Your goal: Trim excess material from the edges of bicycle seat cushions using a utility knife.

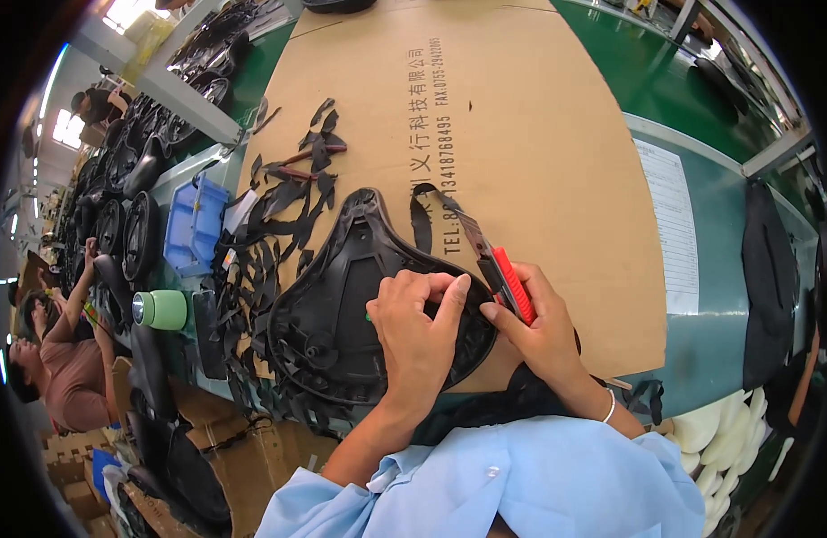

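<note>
A black bicycle saddle (328,309) lies underside up on a cardboard sheet, its narrow nose pointing away from me. My left hand (413,327) is over the right part of the saddle with its fingers curled and closed; what they hold, if anything, is hidden. My right hand (544,336) is closed around a red and black utility knife (508,285), beside the saddle's right edge. The knife's blade (473,235) is out and points up and left. A thin black strip (421,220) loops on the cardboard and reaches the blade's tip.
Black offcuts (292,202) cover the left of the cardboard sheet (557,134). Left of them are a blue bin (196,224), a green flask (160,309) and a dark phone-like slab (207,334). A paper sheet (669,224) lies right. Other people (68,377) and stacked saddles are at far left.
</note>
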{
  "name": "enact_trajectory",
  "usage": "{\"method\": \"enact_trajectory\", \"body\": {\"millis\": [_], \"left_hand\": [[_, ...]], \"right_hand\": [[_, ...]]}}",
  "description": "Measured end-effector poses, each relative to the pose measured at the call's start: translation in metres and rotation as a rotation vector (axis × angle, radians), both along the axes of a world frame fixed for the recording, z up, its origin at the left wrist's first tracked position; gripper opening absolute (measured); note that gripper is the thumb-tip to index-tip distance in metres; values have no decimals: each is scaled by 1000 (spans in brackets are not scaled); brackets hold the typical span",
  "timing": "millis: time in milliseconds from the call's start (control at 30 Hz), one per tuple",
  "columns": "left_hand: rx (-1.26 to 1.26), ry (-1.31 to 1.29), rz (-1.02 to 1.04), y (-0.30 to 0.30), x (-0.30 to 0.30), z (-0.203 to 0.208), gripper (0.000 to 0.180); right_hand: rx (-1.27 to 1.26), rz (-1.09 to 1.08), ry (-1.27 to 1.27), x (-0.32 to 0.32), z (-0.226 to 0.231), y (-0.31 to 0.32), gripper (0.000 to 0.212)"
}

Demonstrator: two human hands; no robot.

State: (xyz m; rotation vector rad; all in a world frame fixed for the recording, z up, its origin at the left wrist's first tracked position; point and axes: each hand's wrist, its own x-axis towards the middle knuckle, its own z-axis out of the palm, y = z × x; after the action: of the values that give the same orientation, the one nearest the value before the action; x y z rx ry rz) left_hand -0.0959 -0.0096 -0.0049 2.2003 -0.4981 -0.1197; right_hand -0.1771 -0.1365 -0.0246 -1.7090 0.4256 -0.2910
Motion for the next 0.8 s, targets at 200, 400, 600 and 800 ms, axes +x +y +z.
{"method": "enact_trajectory", "body": {"millis": [200, 400, 600, 800], "left_hand": [[31, -127, -30, 2, -6, -3, 12], [-29, -130, 44, 4, -5, -11, 10], [-112, -81, 4, 10, -4, -15, 13], [-195, -116, 17, 13, -3, -15, 10]], "right_hand": [[-8, 38, 49, -4, 15, -7, 37], [-615, 146, -67, -25, 27, -25, 42], [-890, 471, 110, -16, 61, -32, 60], [-1068, 490, 260, -22, 78, -17, 65]]}}
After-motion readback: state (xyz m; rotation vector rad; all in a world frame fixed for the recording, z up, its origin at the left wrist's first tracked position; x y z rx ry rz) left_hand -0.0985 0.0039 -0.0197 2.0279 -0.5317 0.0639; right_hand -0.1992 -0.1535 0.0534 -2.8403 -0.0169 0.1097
